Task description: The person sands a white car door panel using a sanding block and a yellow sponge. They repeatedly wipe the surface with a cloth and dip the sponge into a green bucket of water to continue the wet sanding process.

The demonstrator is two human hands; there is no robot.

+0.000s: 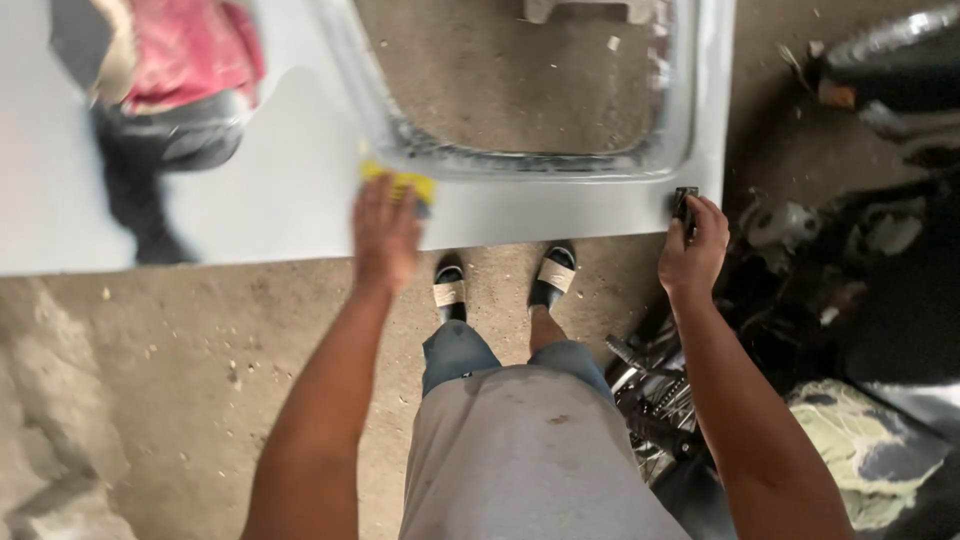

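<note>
Grey cloth of the person's shirt fills the near edge, with two sandalled feet on the concrete floor beyond. At about eleven o'clock the left hand lies flat, fingers together, pressing a yellow pad on the lower strip of a pale grey car door panel. At one o'clock the right hand is closed around the panel's corner, by a small black fitting. The panel surface looks smooth and shiny and mirrors a figure, so most rubbing seems done; only the strip under the window opening appears in work. Dark metal parts lie at three o'clock.
</note>
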